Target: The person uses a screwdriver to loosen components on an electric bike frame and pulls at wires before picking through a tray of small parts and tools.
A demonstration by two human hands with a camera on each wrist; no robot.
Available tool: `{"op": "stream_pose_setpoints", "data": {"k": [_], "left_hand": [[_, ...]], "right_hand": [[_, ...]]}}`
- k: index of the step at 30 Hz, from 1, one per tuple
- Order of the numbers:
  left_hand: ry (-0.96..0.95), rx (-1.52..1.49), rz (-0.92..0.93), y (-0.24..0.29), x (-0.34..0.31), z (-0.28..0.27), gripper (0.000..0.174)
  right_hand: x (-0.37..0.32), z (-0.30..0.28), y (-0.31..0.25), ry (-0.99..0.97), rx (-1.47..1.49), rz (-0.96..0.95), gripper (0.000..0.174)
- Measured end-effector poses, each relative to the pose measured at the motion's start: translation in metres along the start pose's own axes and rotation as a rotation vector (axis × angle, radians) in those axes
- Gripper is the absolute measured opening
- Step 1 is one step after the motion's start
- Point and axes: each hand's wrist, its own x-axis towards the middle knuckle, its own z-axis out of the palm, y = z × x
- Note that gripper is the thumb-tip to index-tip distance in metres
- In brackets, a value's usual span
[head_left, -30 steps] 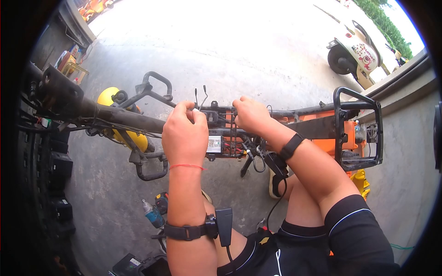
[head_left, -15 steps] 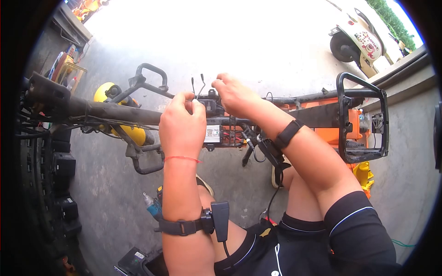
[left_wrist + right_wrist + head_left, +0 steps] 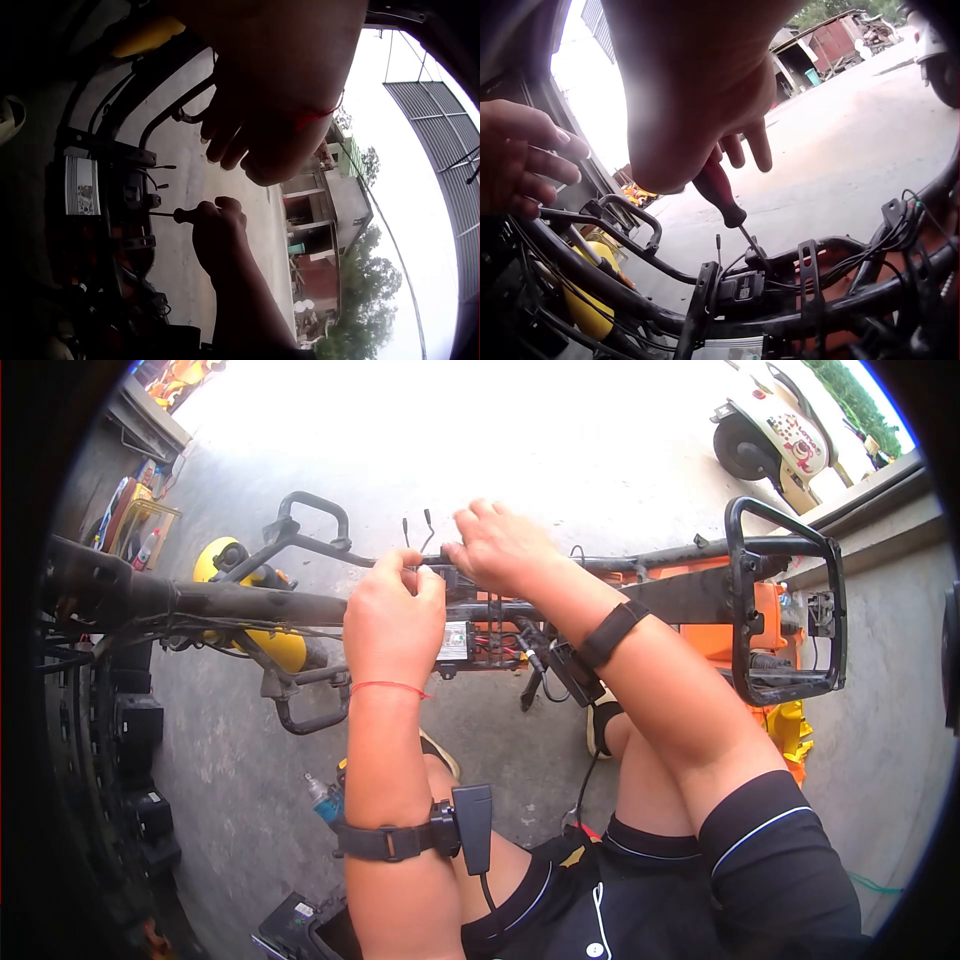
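Observation:
My right hand (image 3: 505,550) grips the dark red handle of a screwdriver (image 3: 718,193). Its thin shaft slants down to the far side of a black box (image 3: 739,292) mounted in a black tubular vehicle frame (image 3: 270,602). Just left of it, my left hand (image 3: 395,610) hovers over the frame with fingers loosely bent, and nothing shows in it in the left wrist view. Two thin black cable ends (image 3: 163,186) stick up beside the black box. A silver finned box (image 3: 82,186) sits on the near side of the frame.
Curved black side bars (image 3: 320,500) jut from the frame at left, near a yellow part (image 3: 275,648). A black loop rail (image 3: 738,600) rises at right. A blue power tool (image 3: 322,797) lies on the concrete floor. Outside stands a white scooter (image 3: 780,440).
My right hand has moved left along the frame, from beyond the black box to close beside my left hand. My left hand keeps nearly the same place over the frame.

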Motion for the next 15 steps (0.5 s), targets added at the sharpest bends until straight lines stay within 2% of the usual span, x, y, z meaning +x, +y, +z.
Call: {"op": "stream_pose_setpoints", "data": {"k": [1,5,7,11,14,15], "left_hand": [[-0.002,0.000,0.002,0.002,0.000,0.000,0.031],[-0.001,0.002,0.003,0.002,0.001,0.003,0.031],[0.008,0.006,0.018,0.000,0.002,0.007,0.031],[-0.015,-0.016,0.020,0.001,0.003,0.008,0.031],[-0.033,-0.019,0.008,0.002,0.002,0.005,0.032],[-0.038,-0.023,0.002,0.002,0.002,0.004,0.032]], "right_hand": [[-0.002,0.002,-0.001,0.222,0.031,-0.105,0.025],[-0.005,-0.003,-0.004,0.104,0.170,-0.120,0.024],[0.000,-0.009,-0.007,-0.130,0.185,-0.020,0.025],[-0.001,-0.013,-0.015,-0.140,0.144,0.057,0.024],[-0.004,-0.003,-0.017,-0.038,0.094,0.087,0.023],[-0.004,0.004,-0.016,0.073,0.130,0.057,0.023]]}}
